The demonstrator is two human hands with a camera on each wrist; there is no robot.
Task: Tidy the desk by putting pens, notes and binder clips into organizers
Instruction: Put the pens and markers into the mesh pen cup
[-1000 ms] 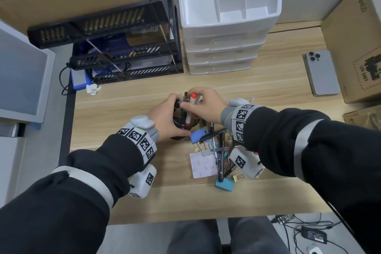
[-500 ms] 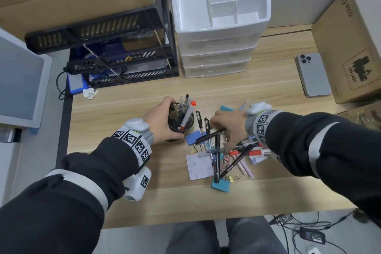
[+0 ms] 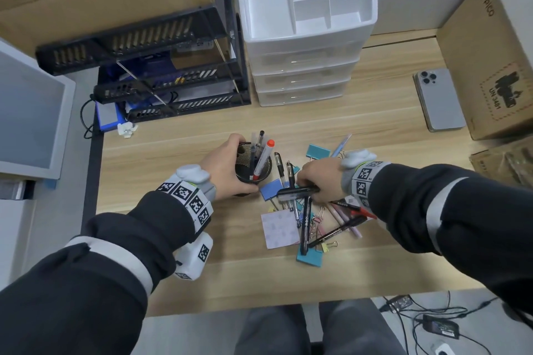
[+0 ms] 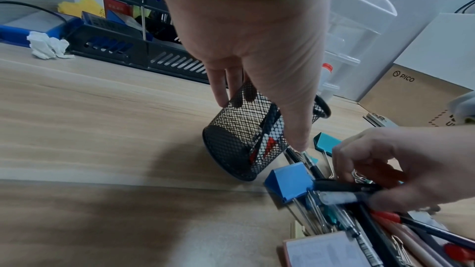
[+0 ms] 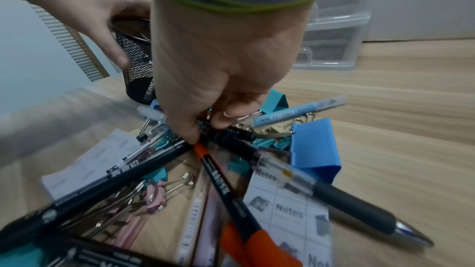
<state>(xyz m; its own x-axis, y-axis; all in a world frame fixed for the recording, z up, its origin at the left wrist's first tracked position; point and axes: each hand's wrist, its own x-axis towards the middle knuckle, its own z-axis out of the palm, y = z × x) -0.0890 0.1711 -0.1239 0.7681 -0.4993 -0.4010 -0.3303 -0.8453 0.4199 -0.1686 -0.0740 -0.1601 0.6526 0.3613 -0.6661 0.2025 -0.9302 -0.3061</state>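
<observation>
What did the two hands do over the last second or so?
The right hand let go of the red-capped marker, now standing in the mesh cup, moved right to the pile and now pinches a black pen. The left hand kept gripping the cup; the phone and white drawers stayed put.

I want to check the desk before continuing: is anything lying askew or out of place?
The mesh pen cup, held by the left hand, is tilted off its base. A crumpled white paper lies by the black tray rack.
</observation>
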